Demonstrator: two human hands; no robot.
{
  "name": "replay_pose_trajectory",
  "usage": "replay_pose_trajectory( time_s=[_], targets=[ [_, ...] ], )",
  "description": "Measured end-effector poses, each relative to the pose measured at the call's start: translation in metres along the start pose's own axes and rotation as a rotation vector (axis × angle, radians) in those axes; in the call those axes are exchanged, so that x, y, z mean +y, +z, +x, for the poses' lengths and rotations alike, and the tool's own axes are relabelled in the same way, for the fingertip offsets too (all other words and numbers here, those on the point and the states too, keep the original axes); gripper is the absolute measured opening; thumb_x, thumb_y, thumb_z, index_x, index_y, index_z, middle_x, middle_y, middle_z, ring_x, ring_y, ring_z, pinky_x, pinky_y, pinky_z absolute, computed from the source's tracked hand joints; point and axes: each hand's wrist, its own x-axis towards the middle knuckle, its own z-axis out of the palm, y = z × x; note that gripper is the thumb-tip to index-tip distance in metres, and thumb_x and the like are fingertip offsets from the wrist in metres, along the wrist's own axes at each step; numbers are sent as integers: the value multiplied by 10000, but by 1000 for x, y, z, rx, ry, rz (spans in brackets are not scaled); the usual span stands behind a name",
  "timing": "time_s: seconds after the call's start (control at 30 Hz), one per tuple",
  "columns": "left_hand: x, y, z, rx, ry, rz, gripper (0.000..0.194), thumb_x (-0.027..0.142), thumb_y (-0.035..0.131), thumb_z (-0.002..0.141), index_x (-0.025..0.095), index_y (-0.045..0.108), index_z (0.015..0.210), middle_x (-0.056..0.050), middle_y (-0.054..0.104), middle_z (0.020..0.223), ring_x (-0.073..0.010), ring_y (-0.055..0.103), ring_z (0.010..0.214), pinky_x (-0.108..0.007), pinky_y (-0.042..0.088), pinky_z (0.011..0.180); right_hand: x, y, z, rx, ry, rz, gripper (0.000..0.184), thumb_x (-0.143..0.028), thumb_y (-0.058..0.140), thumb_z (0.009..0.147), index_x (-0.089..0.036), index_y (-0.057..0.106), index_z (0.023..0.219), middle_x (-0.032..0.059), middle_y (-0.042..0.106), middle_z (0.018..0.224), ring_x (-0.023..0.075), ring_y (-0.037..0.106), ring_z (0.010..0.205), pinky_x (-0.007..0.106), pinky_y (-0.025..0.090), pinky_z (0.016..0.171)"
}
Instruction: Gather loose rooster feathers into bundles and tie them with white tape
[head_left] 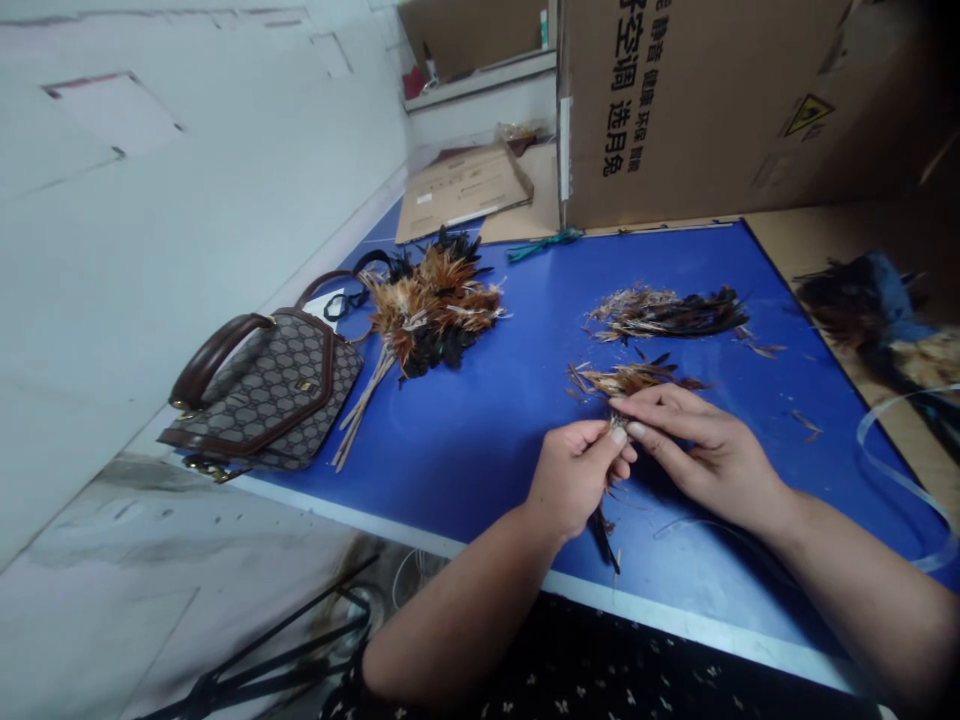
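Feathers (pixel 602 535) extend nearward from the left hand (pixel 570 480), pinched at their pale ends, seemingly to keep them together. The right hand's (pixel 701 445) fingertips meet there, narrowly spaced; whether they grip anything, I cannot tell. Beyond, a near pile (pixel 634 380) and far pile (pixel 682 314) lie probably for easy reach; stemmed bundles (pixel 442 300) sit leftward, likely to leave working space.
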Motion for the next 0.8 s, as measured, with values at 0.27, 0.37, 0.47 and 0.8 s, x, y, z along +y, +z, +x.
replay_pose_trajectory(
  time_s=[0.27, 0.37, 0.47, 0.8],
  targets=[
    [2, 0, -1, 13, 18, 88, 288, 378, 685, 922, 128, 694, 779, -6, 587, 629, -85, 474, 561, -241, 332, 562, 3, 2, -2, -57, 47, 34, 300, -285, 641, 1018, -323, 792, 1275, 80, 767, 1071, 231, 734, 1041, 391, 630, 898],
    [3, -2, -2, -17, 27, 97, 295, 381, 677, 927, 128, 697, 777, -1, 580, 624, -79, 468, 549, -239, 328, 556, 1, -6, 1, -83, 75, 44, 316, -304, 658, 1015, -324, 779, 1306, 73, 772, 1055, 232, 730, 1058, 390, 626, 924],
    [3, -5, -3, -90, -15, 111, 305, 389, 679, 928, 126, 703, 775, -10, 597, 634, -77, 480, 544, -237, 337, 559, -1, -18, 5, -178, 136, 111, 314, -327, 680, 1009, -334, 779, 1306, 61, 770, 1062, 216, 737, 1014, 361, 630, 886],
    [8, -8, -5, -278, -59, 152, 336, 458, 667, 948, 147, 670, 820, 12, 545, 648, -82, 448, 566, -243, 349, 570, 0, -25, 8, -169, 160, 118, 225, -396, 690, 997, -237, 813, 897, 78, 764, 976, 202, 738, 861, 325, 611, 795]
  ],
)
